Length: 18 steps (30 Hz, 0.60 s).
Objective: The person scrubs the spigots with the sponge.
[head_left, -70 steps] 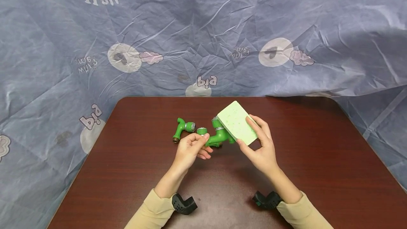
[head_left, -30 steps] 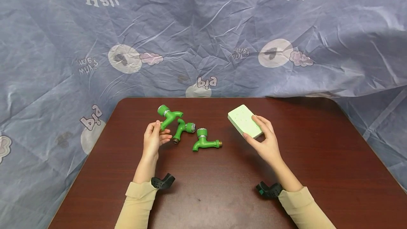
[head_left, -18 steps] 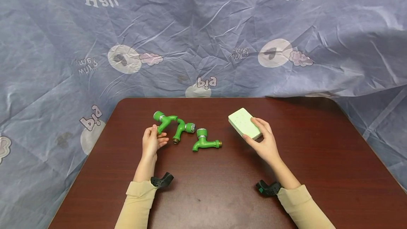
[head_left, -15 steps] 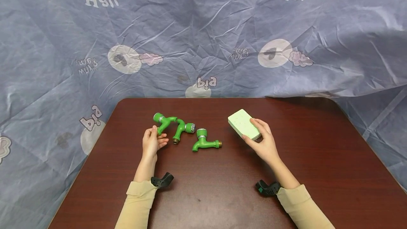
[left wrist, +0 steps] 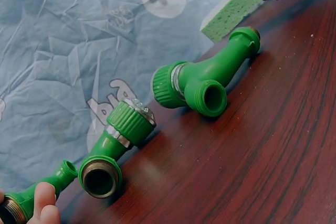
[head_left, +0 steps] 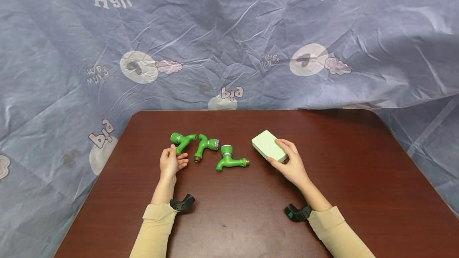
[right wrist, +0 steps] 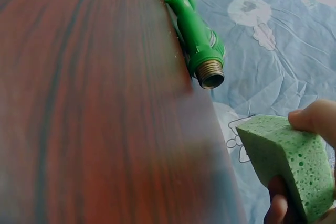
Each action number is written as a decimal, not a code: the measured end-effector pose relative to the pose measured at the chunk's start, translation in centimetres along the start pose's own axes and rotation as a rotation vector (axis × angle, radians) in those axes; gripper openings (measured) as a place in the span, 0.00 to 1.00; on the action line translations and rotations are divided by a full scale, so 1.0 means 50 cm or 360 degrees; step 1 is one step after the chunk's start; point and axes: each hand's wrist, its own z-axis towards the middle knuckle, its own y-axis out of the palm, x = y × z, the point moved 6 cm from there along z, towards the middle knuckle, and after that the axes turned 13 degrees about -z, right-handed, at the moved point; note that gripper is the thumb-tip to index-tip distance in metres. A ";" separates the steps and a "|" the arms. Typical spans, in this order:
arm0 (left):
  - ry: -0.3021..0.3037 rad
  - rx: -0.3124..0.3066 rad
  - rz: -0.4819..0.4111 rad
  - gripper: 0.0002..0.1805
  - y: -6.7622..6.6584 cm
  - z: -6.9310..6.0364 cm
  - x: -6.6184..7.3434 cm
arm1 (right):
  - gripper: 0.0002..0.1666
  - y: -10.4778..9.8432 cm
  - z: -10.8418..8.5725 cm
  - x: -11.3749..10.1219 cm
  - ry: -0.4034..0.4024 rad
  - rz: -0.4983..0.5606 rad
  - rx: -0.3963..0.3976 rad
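At the left of the row in the head view, my left hand (head_left: 170, 165) pinches the threaded end of a green faucet (head_left: 184, 141); the left wrist view shows that faucet's spout (left wrist: 64, 171) behind the fingertips. Just right of it a second green faucet (head_left: 203, 146) lies on the table, its brass thread facing me. A third green faucet (head_left: 231, 162) lies in the middle, spout to the left. My right hand (head_left: 293, 166) holds a pale green sponge (head_left: 267, 144) between thumb and fingers, right of the third faucet. In the right wrist view the sponge (right wrist: 294, 161) appears tilted.
The dark red-brown wooden table (head_left: 229, 210) reaches back to a crumpled blue-grey printed cloth (head_left: 229, 43) hanging behind it. Black wrist mounts (head_left: 183, 203) sit on both forearms.
The left hand has carried its faucet from the sponge over to the left end of the row and lowered it. The right hand's sponge has since moved slightly left and lower.
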 end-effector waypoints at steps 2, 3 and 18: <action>0.0007 -0.0003 0.0003 0.17 -0.001 0.001 -0.001 | 0.38 0.005 0.000 0.005 0.0010 -0.0002 -0.0019; 0.0009 -0.0003 0.0009 0.17 -0.001 0.002 -0.002 | 0.38 0.007 0.000 0.007 0.0015 -0.0001 -0.0023; 0.0132 -0.0024 0.0109 0.23 -0.002 -0.009 0.001 | 0.40 0.023 -0.001 0.029 0.0057 -0.0053 -0.0087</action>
